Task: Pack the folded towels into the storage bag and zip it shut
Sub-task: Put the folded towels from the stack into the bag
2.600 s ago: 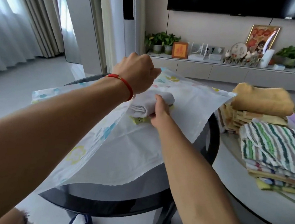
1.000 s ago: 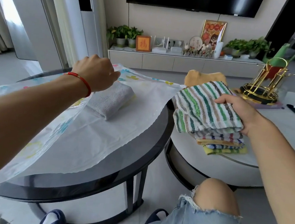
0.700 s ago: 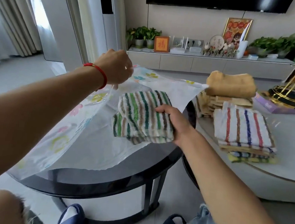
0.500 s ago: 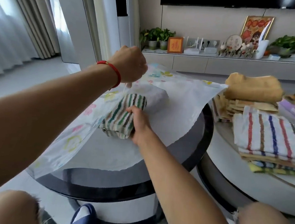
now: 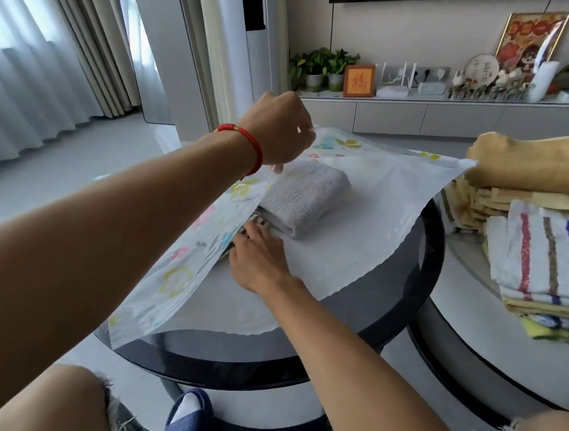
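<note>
A translucent storage bag (image 5: 372, 223) with a flower print lies across the round dark table (image 5: 403, 294). My left hand (image 5: 276, 132), with a red bracelet on the wrist, pinches the bag's upper flap (image 5: 181, 275) and holds it raised. Inside the bag lies a folded grey towel (image 5: 303, 196). My right hand (image 5: 259, 254) reaches under the flap, fingers on the green-striped towel (image 5: 253, 220), which is almost wholly hidden beneath the flap. On the white table at the right sit a stack topped by a red-and-blue striped towel (image 5: 551, 252) and a tan towel stack (image 5: 528, 168).
A white round table (image 5: 459, 289) stands lower to the right of the dark one. Behind are a low cabinet with plants (image 5: 323, 67) and frames, and curtains at the left. My knees and a blue slipper (image 5: 189, 416) are below the table's near edge.
My right hand took the green-striped towel from the right stack, carried it left, and pushed it into the bag beside the grey towel. My left hand has kept the flap raised.
</note>
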`<state>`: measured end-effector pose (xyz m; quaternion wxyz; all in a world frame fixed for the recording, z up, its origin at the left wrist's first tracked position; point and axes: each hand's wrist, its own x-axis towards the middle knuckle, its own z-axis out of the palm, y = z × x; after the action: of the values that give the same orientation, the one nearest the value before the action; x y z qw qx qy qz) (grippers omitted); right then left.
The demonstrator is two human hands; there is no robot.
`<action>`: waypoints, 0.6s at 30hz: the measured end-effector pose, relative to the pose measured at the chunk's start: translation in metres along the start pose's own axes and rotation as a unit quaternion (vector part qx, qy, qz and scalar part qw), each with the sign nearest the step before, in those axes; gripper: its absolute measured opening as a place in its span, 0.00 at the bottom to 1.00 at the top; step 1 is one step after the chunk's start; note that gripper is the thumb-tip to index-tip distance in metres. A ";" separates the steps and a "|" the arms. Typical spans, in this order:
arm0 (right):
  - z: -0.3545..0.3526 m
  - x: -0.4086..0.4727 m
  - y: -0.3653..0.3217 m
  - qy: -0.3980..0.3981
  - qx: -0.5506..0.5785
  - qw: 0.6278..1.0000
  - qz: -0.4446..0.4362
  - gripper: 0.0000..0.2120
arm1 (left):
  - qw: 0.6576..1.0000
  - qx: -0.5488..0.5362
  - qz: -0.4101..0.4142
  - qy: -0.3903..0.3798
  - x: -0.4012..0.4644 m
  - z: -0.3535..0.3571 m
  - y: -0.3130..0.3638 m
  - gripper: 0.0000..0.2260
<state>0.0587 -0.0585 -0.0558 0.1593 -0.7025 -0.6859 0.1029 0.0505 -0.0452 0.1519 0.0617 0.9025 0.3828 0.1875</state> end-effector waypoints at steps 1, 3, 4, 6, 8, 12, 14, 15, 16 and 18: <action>-0.002 0.006 0.003 -0.039 0.006 0.999 -0.009 0.22 | 1.000 0.001 0.003 -0.004 -0.003 0.002 0.000 0.10; -0.007 0.013 0.009 -0.052 0.045 0.997 -0.026 0.23 | 1.000 0.006 0.014 -0.011 -0.008 0.007 0.000 0.09; -0.010 0.011 0.013 -0.026 0.069 0.997 -0.035 0.23 | 1.000 0.006 0.019 -0.012 -0.010 0.010 -0.001 0.09; -0.017 -0.006 0.027 0.051 0.093 0.992 -0.065 0.21 | 1.000 0.000 0.025 -0.010 -0.014 0.016 -0.003 0.08; -0.027 -0.034 0.050 0.108 0.119 0.985 -0.062 0.18 | 1.000 0.007 0.028 0.007 -0.016 0.024 -0.005 0.09; -0.062 -0.103 0.129 0.233 0.102 0.966 0.050 0.08 | 0.997 0.018 0.037 0.058 -0.016 0.044 -0.005 0.09; -0.089 -0.138 0.179 0.314 0.044 0.939 0.135 0.07 | 0.996 0.020 0.029 0.080 -0.016 0.052 -0.004 0.09; -0.104 -0.154 0.203 0.347 0.000 0.921 0.177 0.07 | 0.996 0.017 0.023 0.090 -0.015 0.054 -0.004 0.09; -0.118 -0.167 0.226 0.368 -0.047 0.903 0.217 0.07 | 0.995 0.010 0.020 0.096 -0.013 0.056 -0.004 0.09; -0.143 -0.185 0.267 0.360 -0.130 0.876 0.293 0.09 | 0.995 0.003 0.021 0.101 -0.010 0.057 -0.003 0.09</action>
<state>0.3521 -0.2571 -0.0347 0.2648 -0.8742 -0.3511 -0.2058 0.0637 -0.0486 0.0953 0.0162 0.8870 0.3686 0.2776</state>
